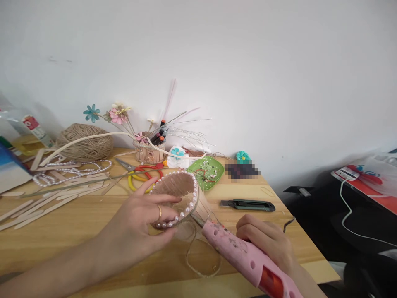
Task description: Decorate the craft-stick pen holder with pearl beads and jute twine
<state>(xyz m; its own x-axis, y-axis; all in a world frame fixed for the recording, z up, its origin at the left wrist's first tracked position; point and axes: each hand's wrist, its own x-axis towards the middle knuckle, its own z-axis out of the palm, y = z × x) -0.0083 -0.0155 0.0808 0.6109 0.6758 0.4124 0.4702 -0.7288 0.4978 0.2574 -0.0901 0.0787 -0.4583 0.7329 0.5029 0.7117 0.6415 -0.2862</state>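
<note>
My left hand (pixel 145 215) grips a small cup-shaped basket (pixel 203 207) made of wooden sticks, tilted so its mouth faces me. Two fingers reach inside the mouth, and the thumb presses below the rim. White pearl beads (pixel 196 188) line that rim. In my right hand (pixel 266 238) is a pink hot glue gun (pixel 237 250), its fingers wrapped round the body. The gun's metal nozzle (pixel 197 219) points at the outer side of the basket just under the beads, at or very near the surface. A thin twine (pixel 203 275) loops on the table beneath.
A utility knife (pixel 248 205) lies right of the basket, near the table's right edge. Behind are a green dish (pixel 214 165) of small bits, scissors (pixel 124 164) and a pot of markers (pixel 149 153). Craft sticks (pixel 52 205), a bead string (pixel 89 169) and a twine ball (pixel 85 140) occupy the left.
</note>
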